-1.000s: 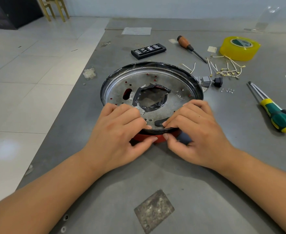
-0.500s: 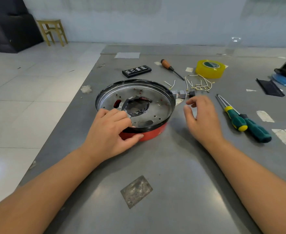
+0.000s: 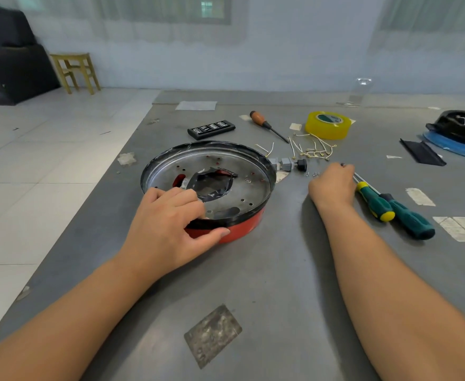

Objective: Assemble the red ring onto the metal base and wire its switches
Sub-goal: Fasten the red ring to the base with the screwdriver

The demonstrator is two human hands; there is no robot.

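Fingers [image 3: 187, 199] of one left hand [image 3: 168, 226] grip the metal base [image 3: 253, 185]; right-hand [image 3: 333, 185] fingers curl near two screwdrivers [image 3: 390, 210].

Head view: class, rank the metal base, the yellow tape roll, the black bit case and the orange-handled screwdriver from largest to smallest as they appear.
1. metal base, clearly largest.
2. and 3. yellow tape roll and black bit case look much alike; not ranked.
4. orange-handled screwdriver, thin, though about as long; all three lie farther from the camera.
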